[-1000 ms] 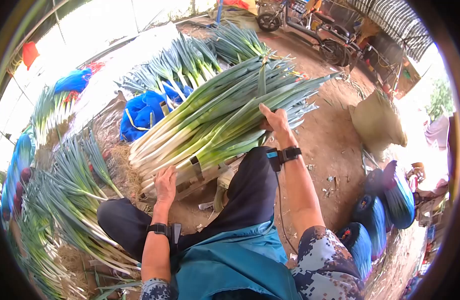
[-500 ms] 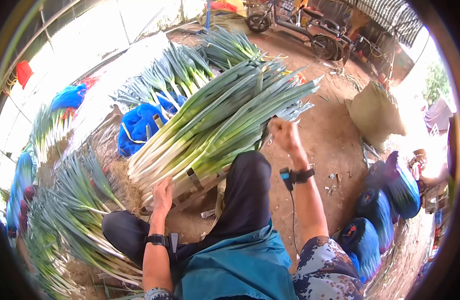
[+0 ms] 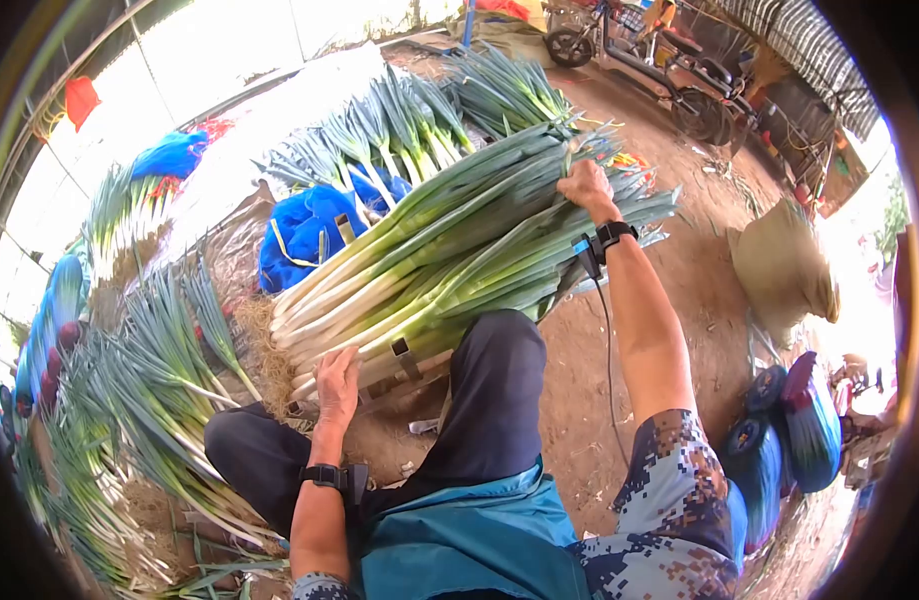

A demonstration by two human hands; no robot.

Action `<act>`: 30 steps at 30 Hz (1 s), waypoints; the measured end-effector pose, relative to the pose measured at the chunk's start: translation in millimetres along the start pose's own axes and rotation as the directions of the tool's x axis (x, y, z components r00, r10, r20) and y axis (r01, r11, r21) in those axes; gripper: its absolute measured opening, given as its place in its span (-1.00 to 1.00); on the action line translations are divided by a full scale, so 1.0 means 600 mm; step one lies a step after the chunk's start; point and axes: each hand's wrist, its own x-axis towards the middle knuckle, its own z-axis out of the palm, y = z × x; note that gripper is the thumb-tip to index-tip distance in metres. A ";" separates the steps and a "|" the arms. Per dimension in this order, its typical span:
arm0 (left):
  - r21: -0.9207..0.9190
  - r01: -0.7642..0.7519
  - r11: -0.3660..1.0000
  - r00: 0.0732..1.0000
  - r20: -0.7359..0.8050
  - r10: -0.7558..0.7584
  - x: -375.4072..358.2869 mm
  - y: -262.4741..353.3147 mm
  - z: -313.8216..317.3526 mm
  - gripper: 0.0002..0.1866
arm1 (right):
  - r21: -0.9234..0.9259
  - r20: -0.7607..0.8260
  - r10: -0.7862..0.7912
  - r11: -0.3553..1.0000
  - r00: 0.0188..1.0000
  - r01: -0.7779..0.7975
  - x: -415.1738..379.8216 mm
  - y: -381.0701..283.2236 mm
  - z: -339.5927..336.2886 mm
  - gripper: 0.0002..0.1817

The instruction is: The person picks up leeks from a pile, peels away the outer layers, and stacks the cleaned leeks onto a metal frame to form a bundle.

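The large bundle of long green-and-white leeks (image 3: pixel 429 240) lies slantwise in front of the person, on a low frame with short flat uprights, of which the near upright (image 3: pixel 405 357) stands against the bundle's near side. Its pale root ends point to the left and its leaves to the right.

The step in hand looks like handling and ordering the leaves at the bundle's far right end. There the right hand (image 3: pixel 586 186) is curled closed on some green leaf ends, though its fingertips are partly hidden. The left hand (image 3: pixel 336 383) is open, fingers extended, at the near side of the root ends, seemingly resting against the outermost stalks. As a judgement, working the leaves calls for a light pull along their length, with the white stalks kept level and together; loose outer leaves could fold or slip out.

Just beyond the bundle is a crumpled blue mesh net (image 3: pixel 304 240), with more leeks (image 3: pixel 404 125) behind it. Further leeks (image 3: pixel 164 385) lie to its left. Right of the bundle are a bulging beige sack (image 3: pixel 779 262) and, nearer the person, blue-wrapped bundles (image 3: pixel 754 480).

No brand, label or writing is readable, including on the black wrist straps (image 3: pixel 324 476).
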 end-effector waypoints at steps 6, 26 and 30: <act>0.027 -0.012 1.000 1.000 -0.014 0.012 -0.002 0.005 0.002 -0.72 | -0.044 -0.346 -0.055 0.998 0.937 0.043 -0.103 0.041 -0.042 -0.48; 0.056 0.006 0.998 1.000 -0.011 -0.006 -0.010 -0.008 0.020 -0.71 | -0.315 -0.061 -0.829 0.545 0.557 0.777 -0.236 0.013 0.089 -0.48; 0.042 -0.064 0.997 0.991 -0.116 0.068 -0.030 -0.002 0.032 -0.72 | -0.418 -0.131 -0.803 0.577 0.581 0.702 -0.266 0.029 0.127 -0.41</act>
